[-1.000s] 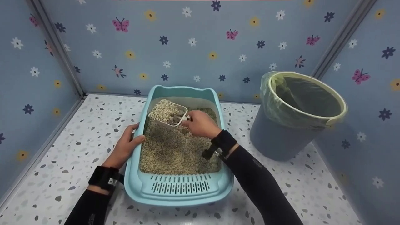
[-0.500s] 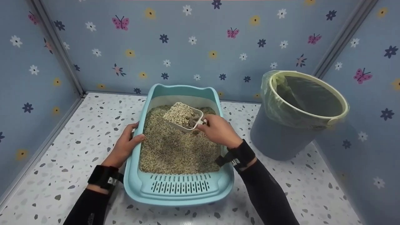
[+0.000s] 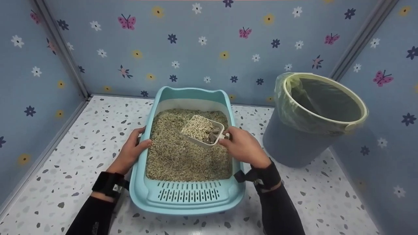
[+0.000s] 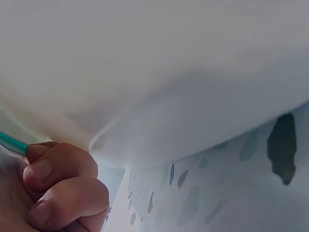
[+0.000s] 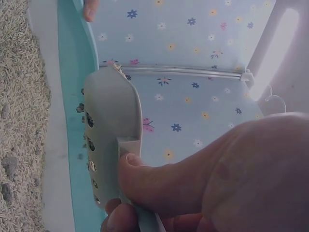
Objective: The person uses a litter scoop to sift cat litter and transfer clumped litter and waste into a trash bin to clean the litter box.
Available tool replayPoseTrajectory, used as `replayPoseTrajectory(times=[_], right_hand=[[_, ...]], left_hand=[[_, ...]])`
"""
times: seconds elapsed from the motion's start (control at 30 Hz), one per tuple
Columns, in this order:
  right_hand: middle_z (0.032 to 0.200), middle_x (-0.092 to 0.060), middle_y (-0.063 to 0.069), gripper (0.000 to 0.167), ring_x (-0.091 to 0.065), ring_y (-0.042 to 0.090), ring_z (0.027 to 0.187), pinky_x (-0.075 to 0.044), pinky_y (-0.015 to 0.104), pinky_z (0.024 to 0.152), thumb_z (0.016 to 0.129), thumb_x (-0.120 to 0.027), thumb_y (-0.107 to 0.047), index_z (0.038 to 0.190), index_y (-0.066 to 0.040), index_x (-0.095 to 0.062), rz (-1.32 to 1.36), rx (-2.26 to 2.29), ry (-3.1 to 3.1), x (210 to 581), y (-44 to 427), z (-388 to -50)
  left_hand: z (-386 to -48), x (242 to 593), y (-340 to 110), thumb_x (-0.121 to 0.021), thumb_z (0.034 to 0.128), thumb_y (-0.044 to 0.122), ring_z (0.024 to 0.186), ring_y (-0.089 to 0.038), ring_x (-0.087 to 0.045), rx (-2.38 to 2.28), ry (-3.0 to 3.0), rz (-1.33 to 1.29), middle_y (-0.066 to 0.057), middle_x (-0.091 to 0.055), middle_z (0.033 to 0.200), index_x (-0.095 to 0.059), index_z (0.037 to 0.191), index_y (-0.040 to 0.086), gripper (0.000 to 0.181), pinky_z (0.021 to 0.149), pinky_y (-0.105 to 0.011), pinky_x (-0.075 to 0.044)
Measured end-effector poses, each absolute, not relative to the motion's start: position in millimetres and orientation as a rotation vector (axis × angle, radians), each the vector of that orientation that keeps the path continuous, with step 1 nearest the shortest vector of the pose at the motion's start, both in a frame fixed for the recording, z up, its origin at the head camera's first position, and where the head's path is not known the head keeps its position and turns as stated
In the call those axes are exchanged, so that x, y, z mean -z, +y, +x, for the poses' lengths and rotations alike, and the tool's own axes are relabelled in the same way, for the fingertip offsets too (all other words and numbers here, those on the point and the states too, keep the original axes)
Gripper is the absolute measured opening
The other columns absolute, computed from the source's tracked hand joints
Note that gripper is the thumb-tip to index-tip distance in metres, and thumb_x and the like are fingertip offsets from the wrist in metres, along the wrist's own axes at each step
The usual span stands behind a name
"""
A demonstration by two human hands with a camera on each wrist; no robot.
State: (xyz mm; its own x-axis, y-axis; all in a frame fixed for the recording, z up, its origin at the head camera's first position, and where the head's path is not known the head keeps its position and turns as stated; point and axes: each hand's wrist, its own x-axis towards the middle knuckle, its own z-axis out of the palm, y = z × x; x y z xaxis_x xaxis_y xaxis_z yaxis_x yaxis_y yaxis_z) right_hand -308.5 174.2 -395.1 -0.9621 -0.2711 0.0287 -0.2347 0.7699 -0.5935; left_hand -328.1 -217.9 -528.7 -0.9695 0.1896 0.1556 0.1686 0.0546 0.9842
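A light-blue litter box [image 3: 139,182] with tan and grey pellet litter [image 3: 186,160] lies in the middle of the head view. On its left rim my left hand [image 3: 130,151] keeps a grip, thumb on top. The left wrist view shows the fingers [image 4: 67,205] curled against the box's outside. My right hand [image 3: 246,147] holds a white litter scoop [image 5: 113,106] by its short handle over the box's right half. Heaped in the scoop are pale pellets [image 3: 197,126] and a few dark clumps [image 3: 211,135]. Slots in the scoop's underside show in the right wrist view.
To the right stands a blue-grey trash bin [image 3: 294,147], lined with a translucent yellow-green bag [image 3: 287,107]. Flowered panels [image 3: 209,49] enclose the back and both sides. The floor [image 3: 78,156] is white with grey specks.
My right hand has drawn the loaded scoop rightward and toward me, from the box's far left to its right side. The left hand stays on the rim.
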Motion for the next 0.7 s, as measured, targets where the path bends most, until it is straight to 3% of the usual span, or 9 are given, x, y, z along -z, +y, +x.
replayPoseTrajectory(times=[0.27,0.7], right_hand=[[0.092,-0.068,0.003,0.02,-0.064,0.022,0.081,-0.056,0.042,0.073,0.107,-0.076,-0.028,0.116,-0.01,-0.074,-0.427,0.963,2.914,387,190,-303],[0.091,-0.067,0.0,0.018,-0.061,0.02,0.082,-0.051,0.042,0.075,0.106,-0.077,-0.031,0.113,-0.015,-0.076,-0.562,0.909,2.904,378,210,-299]], left_hand=[[-328,525,-216,-0.053,0.1169,0.02,0.111,-0.028,-0.072,-2.111,2.272,0.391,-0.033,-0.059,0.143,-0.027,0.173,0.007,0.063,0.094,-0.035,-0.058],[-325,525,-216,-0.054,0.1163,0.02,0.108,-0.028,-0.072,-2.102,2.31,0.372,-0.033,-0.061,0.139,-0.029,0.172,0.006,0.062,0.092,-0.034,-0.058]])
